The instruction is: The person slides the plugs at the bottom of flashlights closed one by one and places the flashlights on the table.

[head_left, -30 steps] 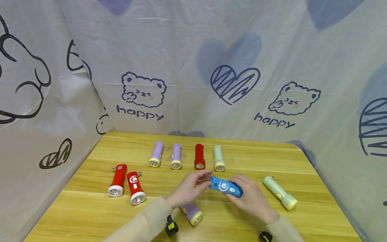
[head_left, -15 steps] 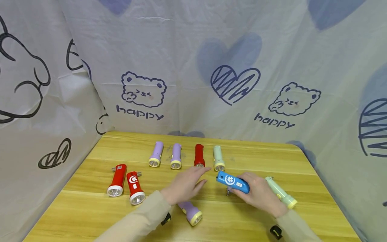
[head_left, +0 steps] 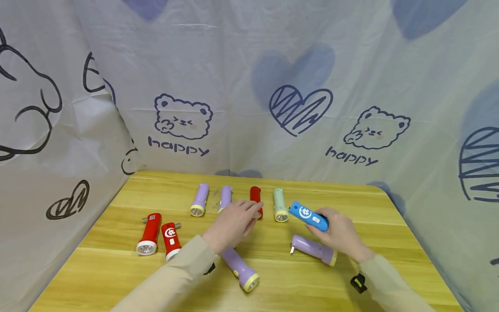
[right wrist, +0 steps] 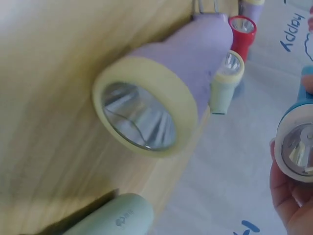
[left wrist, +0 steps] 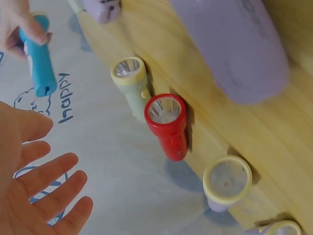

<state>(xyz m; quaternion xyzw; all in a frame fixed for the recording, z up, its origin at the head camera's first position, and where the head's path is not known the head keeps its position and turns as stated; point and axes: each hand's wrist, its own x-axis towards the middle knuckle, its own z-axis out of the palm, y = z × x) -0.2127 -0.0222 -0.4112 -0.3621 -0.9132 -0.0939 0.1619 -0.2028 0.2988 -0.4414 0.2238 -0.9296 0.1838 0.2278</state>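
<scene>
My right hand [head_left: 341, 229] grips a blue flashlight [head_left: 308, 216], raised over the right part of the table, its white-rimmed lens showing in the right wrist view. My left hand [head_left: 234, 223] is over the middle with nothing in it; its fingers [left wrist: 56, 181] are spread in the left wrist view. In the head view it overlaps a purple flashlight [head_left: 225, 197] and a red flashlight [head_left: 255, 195] in the back row. Just below the blue one lies a purple flashlight with metal plug prongs [head_left: 312, 248]. Another purple flashlight [head_left: 241, 271] lies nearer, its tail hidden by my left hand.
Also in the back row are a purple flashlight [head_left: 199, 199] and a pale green one [head_left: 280, 206]. Two red flashlights with white rims, one farther left [head_left: 150, 234], lie left of my left sleeve. Another pale green flashlight [right wrist: 117, 218] shows in the right wrist view.
My right hand has carried the blue flashlight right and toward the back, uncovering the pronged purple flashlight. My left hand has parted from the blue flashlight's end and moved back and left.
</scene>
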